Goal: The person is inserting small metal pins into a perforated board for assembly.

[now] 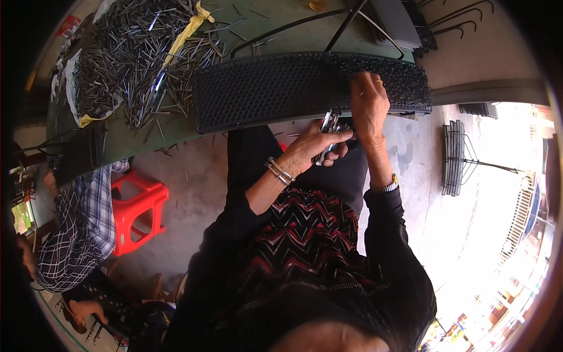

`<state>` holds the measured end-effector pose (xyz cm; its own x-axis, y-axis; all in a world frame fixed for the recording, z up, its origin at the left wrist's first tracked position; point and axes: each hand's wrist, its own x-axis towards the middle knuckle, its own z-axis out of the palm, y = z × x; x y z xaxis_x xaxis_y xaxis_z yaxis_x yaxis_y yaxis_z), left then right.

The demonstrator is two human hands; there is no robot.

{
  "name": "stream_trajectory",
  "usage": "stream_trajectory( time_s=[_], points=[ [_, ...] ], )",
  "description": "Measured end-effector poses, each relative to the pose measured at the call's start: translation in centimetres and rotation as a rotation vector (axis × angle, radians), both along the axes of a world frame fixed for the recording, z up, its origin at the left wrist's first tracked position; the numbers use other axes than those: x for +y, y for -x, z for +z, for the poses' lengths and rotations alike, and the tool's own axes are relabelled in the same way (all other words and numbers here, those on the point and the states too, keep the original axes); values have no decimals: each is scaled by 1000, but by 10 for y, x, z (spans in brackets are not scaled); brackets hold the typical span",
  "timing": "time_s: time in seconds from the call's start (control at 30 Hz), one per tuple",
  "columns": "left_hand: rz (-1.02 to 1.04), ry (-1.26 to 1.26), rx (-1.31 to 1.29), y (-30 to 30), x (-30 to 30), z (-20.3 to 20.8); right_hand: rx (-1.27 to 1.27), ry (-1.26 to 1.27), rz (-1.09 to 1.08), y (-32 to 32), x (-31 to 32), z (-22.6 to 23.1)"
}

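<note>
A long black panel full of small round holes (264,88) lies across the table edge in front of me. Short dark pieces (407,82) crowd the holes of its right part, while the left part shows bare holes. My right hand (370,108) is closed at the panel's surface, right of the middle; its fingertips point down, and what they pinch is hidden. Just below the panel's near edge, my left hand (311,145) is closed around a bundle of short shiny metal rods (330,124), whose ends stick out past the fingers.
A heap of loose metal rods (129,56) with a yellow strip (187,35) covers the green table's (169,138) left side. Black bent bars (340,32) rise behind the panel. A red stool (139,214) and a seated person (97,205) are left; a black rack (453,158) lies right.
</note>
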<state>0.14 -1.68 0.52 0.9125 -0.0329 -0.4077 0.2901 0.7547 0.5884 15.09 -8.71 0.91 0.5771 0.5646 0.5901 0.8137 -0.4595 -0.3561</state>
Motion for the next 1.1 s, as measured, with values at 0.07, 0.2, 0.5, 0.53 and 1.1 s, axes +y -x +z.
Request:
stream_trajectory(
  time_s=[0.07,0.2,0.5,0.53,1.1],
  points=[
    [6,2,2,0,1,3,-33,70,-21,4,0,-1],
    [-11,39,5,1,2,-4,164,98,24,11,-6,21],
    [-128,-126,-71,4,2,5,802,189,644,9,-39,39],
    [-131,-128,-63,4,2,4,933,192,582,11,-39,41],
    [-47,120,-14,-3,0,-10,164,-64,-46,2,-17,6]
  ],
)
